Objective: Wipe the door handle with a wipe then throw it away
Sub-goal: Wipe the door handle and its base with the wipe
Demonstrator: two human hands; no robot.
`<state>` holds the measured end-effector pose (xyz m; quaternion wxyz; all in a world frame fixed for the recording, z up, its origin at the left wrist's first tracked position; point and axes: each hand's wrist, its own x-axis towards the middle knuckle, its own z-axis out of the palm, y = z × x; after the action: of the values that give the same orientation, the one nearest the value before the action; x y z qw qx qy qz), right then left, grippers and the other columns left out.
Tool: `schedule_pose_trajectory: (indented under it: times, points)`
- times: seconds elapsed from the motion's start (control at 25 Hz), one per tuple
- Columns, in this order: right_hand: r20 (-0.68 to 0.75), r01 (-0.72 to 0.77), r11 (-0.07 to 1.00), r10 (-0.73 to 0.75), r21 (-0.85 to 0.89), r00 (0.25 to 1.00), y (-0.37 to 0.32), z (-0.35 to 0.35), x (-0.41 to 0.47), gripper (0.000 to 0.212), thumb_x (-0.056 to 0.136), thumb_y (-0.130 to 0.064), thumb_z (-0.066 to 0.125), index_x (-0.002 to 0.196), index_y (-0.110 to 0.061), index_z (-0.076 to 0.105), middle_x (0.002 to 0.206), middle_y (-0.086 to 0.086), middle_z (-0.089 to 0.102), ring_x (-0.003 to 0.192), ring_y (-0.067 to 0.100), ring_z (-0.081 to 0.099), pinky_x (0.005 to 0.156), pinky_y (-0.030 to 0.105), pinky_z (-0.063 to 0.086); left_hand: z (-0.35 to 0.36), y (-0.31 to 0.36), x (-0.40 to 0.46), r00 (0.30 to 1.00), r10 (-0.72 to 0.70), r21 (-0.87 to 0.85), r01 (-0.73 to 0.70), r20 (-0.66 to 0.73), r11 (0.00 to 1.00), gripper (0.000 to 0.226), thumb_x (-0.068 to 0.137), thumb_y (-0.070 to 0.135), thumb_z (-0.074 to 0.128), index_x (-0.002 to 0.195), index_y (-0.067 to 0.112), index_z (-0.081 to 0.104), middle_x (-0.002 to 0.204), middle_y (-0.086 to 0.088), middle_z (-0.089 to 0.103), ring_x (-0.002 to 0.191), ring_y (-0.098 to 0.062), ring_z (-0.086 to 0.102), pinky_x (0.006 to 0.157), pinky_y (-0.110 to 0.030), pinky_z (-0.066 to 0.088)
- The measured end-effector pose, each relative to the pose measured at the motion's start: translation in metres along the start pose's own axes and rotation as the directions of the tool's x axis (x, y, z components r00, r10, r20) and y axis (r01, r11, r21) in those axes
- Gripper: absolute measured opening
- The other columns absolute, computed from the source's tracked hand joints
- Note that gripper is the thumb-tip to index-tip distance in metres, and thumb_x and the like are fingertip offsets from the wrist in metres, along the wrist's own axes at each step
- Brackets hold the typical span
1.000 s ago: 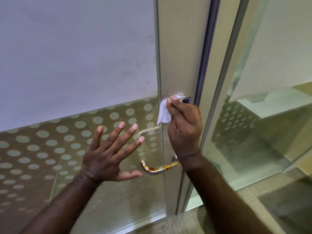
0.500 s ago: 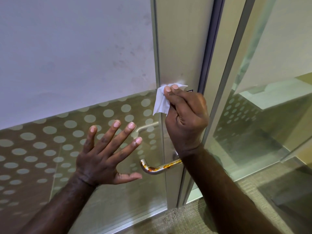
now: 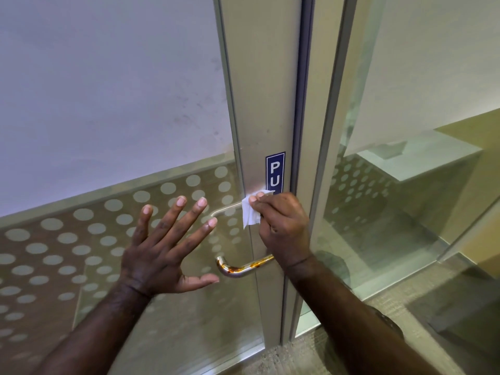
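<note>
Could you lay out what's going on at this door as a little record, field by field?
Setting: glass door with frosted dots, metal frame
Sign: blue sticker, letters "PU" showing, rest hidden
Right hand: closed on a white wipe, pressed to the frame beside the sticker
Left hand: open, fingers spread, holding nothing
Door handle: curved metal, brown stains, wipe not on it
Bin: none in view

An office or commercial building: the hands work at an aluminium-framed glass door (image 3: pixel 259 77) with frosted dot-patterned film (image 3: pixel 81 239), a blue sign (image 3: pixel 275 170) reading "PU" just above the right hand, and glass partitions (image 3: pixel 405 212) to its right.
</note>
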<state>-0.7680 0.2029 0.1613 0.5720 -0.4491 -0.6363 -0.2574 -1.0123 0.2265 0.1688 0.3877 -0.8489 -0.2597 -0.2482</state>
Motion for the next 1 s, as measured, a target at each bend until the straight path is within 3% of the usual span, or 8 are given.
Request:
schedule_pose_trajectory:
  times: [0.28, 0.44, 0.52, 0.6, 0.68, 0.8, 1.0]
  points:
    - [0.068, 0.009, 1.000, -0.008, -0.014, 0.998, -0.003, -0.004, -0.001, 0.020, 0.082, 0.010, 0.063, 0.091, -0.005, 0.075, 0.087, 0.007, 0.071, 0.078, 0.026, 0.063, 0.071, 0.037, 0.053, -0.007, 0.001, 0.001, 0.999, -0.017, -0.014, 0.018, 0.034, 1.000, 0.108, 0.072, 0.090, 0.053, 0.152, 0.019, 0.038, 0.150, -0.011, 0.047, 0.145, -0.030, 0.035, 0.121, -0.054, 0.006]
    - [-0.071, -0.065, 0.998, 0.067, 0.023, 0.995, -0.011, -0.002, 0.039, 0.023, 0.079, 0.016, 0.068, 0.096, 0.001, 0.074, 0.092, 0.012, 0.071, 0.081, 0.030, 0.063, 0.079, 0.032, 0.052, -0.008, 0.001, 0.003, 0.999, -0.019, -0.015, 0.020, 0.050, 1.000, 0.111, 0.071, 0.089, 0.055, 0.156, 0.020, 0.033, 0.151, -0.010, 0.047, 0.145, -0.030, 0.036, 0.121, -0.054, 0.005]
    - [-0.089, -0.028, 0.999, 0.032, 0.040, 0.996, -0.013, 0.001, 0.047, 0.025, 0.079, 0.015, 0.068, 0.102, 0.006, 0.071, 0.100, 0.016, 0.068, 0.089, 0.032, 0.061, 0.085, 0.036, 0.051, -0.010, 0.001, 0.003, 0.998, -0.024, -0.023, 0.025, 0.057, 0.999, 0.111, 0.071, 0.088, 0.055, 0.156, 0.020, 0.031, 0.152, -0.010, 0.046, 0.145, -0.029, 0.035, 0.121, -0.053, 0.004]
    - [-0.043, 0.041, 0.999, -0.041, -0.002, 0.998, -0.014, 0.005, 0.037, 0.027, 0.086, 0.001, 0.068, 0.111, 0.009, 0.066, 0.116, 0.017, 0.058, 0.101, 0.033, 0.057, 0.092, 0.041, 0.048, -0.011, 0.001, 0.003, 0.997, -0.030, -0.035, 0.033, 0.066, 0.999, 0.112, 0.071, 0.088, 0.055, 0.157, 0.021, 0.030, 0.152, -0.009, 0.045, 0.147, -0.028, 0.033, 0.121, -0.053, 0.004]
    - [-0.031, 0.044, 0.997, -0.046, -0.057, 0.998, -0.014, 0.009, 0.028, 0.031, 0.089, -0.007, 0.067, 0.117, 0.008, 0.063, 0.124, 0.013, 0.051, 0.102, 0.033, 0.055, 0.090, 0.042, 0.048, -0.011, 0.001, 0.003, 0.996, -0.029, -0.038, 0.032, 0.080, 0.999, 0.113, 0.071, 0.088, 0.055, 0.158, 0.022, 0.027, 0.153, -0.009, 0.044, 0.147, -0.028, 0.031, 0.121, -0.053, 0.004]
    - [-0.132, -0.010, 0.999, 0.004, -0.049, 0.991, -0.012, 0.013, 0.035, 0.027, 0.085, 0.006, 0.068, 0.112, 0.003, 0.068, 0.114, 0.007, 0.054, 0.087, 0.029, 0.055, 0.076, 0.039, 0.051, -0.011, 0.001, 0.003, 0.996, -0.032, -0.036, 0.035, 0.086, 0.999, 0.113, 0.072, 0.089, 0.054, 0.158, 0.022, 0.026, 0.153, -0.009, 0.045, 0.148, -0.028, 0.031, 0.120, -0.053, 0.005]
    - [-0.216, -0.153, 0.988, 0.156, 0.030, 0.964, -0.026, 0.016, 0.044, 0.021, 0.087, 0.003, 0.060, 0.106, 0.005, 0.070, 0.090, 0.018, 0.066, 0.086, 0.025, 0.054, 0.071, 0.043, 0.051, -0.010, 0.000, 0.002, 0.996, -0.020, -0.027, 0.023, 0.088, 0.999, 0.113, 0.073, 0.091, 0.049, 0.159, 0.021, 0.026, 0.153, -0.009, 0.043, 0.149, -0.028, 0.029, 0.121, -0.052, 0.003]
